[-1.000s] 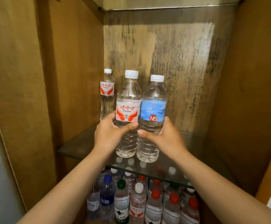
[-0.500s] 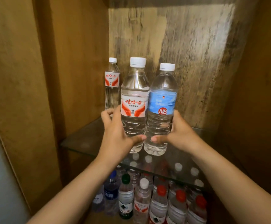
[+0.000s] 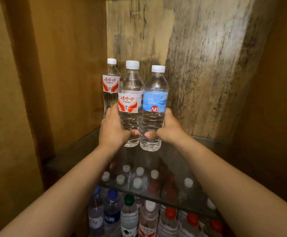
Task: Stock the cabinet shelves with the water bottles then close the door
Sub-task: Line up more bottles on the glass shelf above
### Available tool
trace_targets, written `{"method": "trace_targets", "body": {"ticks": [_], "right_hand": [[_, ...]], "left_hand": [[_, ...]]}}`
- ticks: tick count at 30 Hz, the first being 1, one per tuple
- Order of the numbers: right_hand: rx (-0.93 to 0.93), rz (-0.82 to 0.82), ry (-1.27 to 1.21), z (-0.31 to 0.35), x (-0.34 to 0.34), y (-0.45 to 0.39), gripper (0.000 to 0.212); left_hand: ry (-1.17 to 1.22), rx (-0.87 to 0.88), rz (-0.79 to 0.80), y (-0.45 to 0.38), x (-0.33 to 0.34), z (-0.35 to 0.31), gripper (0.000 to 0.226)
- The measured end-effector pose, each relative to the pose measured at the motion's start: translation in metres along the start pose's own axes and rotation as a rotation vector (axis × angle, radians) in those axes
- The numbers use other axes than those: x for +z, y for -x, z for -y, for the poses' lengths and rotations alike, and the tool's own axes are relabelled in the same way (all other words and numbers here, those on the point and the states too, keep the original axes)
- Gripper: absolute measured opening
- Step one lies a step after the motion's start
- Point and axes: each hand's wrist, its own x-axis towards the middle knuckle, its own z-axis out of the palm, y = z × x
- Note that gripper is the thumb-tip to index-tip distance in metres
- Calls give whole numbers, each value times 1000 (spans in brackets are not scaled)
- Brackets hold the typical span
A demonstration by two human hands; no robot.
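Observation:
Inside the wooden cabinet, my left hand (image 3: 112, 130) grips a clear water bottle with a red-and-white label (image 3: 130, 101). My right hand (image 3: 171, 128) grips a clear bottle with a light blue label (image 3: 154, 103). Both bottles are upright, side by side and touching, held over the back part of the glass shelf (image 3: 199, 168). Whether their bases rest on the glass is unclear. A third bottle with a red-and-white label (image 3: 110, 82) stands in the shelf's back left corner, just behind my left hand.
Below the glass shelf stand several bottles (image 3: 149, 218) with white, red, blue and green caps. The cabinet's left wall (image 3: 67, 74) is close to the corner bottle. A worn back panel (image 3: 207, 65) and the right wall (image 3: 276, 100) bound the shelf.
Both hands have carried their bottles deeper into the cabinet, towards the back left bottle. My view has moved closer and tilted down.

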Motion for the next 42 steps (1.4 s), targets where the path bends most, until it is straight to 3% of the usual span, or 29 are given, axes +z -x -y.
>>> {"method": "trace_targets", "body": {"ticks": [12,20,29,37,42], "right_hand": [[35,-75,13,-5,33,-65,79],[29,-125,60,-8,46,-89,79],[-49,-144,278,-5,49,-82,109],[-23,-171,290,-6,52,-82,111],[17,-176,241,-7,55,-83,110]], "left_hand": [[-84,-119,-86,-53,37,24,91],[-75,-110,-157,-72,49,37,83],[-142,-104,-169,-74,47,35,87],[-155,-96,-162,-77,47,39,93],[-79,-207,-109,-76,47,26,88]]}}
